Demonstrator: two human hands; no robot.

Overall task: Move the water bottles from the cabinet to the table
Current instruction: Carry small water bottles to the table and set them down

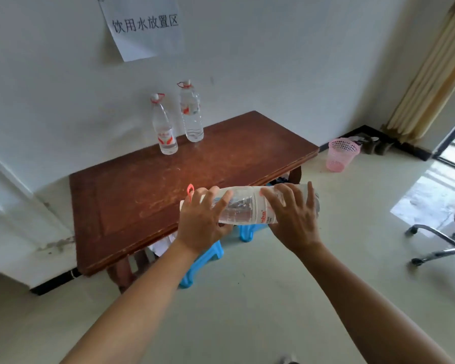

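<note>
I hold a large clear water bottle (247, 207) sideways in front of me, its neck and red carry ring pointing left. My left hand (201, 219) grips the neck end and my right hand (294, 214) grips the base end. The bottle hangs over the near right edge of a brown wooden table (142, 195). Two more clear water bottles stand upright at the table's far edge by the wall: one on the left (164, 127), a slightly fatter one on the right (192, 114). No cabinet is in view.
Blue plastic stools (202, 261) stand under the table's near edge. A pink mesh waste basket (340, 155) sits on the floor to the right of the table. An office chair base (444, 245) is at the far right. A paper sign (142, 24) hangs on the wall.
</note>
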